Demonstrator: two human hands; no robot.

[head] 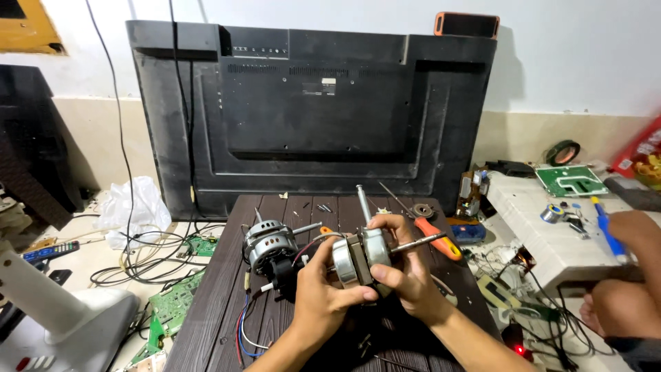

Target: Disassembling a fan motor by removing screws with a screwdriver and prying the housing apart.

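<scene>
Both my hands grip a small silver fan motor (361, 256) above a dark wooden table (220, 303). My left hand (320, 293) holds its left side from below. My right hand (406, 265) wraps the right side, thumb on the casing. A steel shaft (418, 242) sticks out to the right, and another shaft end (363, 202) points up. A second motor (270, 244) with black parts and coloured wires (244, 331) lies on the table just left of my hands.
An orange-handled screwdriver (435, 236) and small screws (323, 207) lie on the table. A large black TV back panel (310, 110) leans on the wall behind. Circuit boards (175, 300) and cables litter the floor left. Another person (630, 275) holding a blue tool sits right, by a white foam block (544, 234).
</scene>
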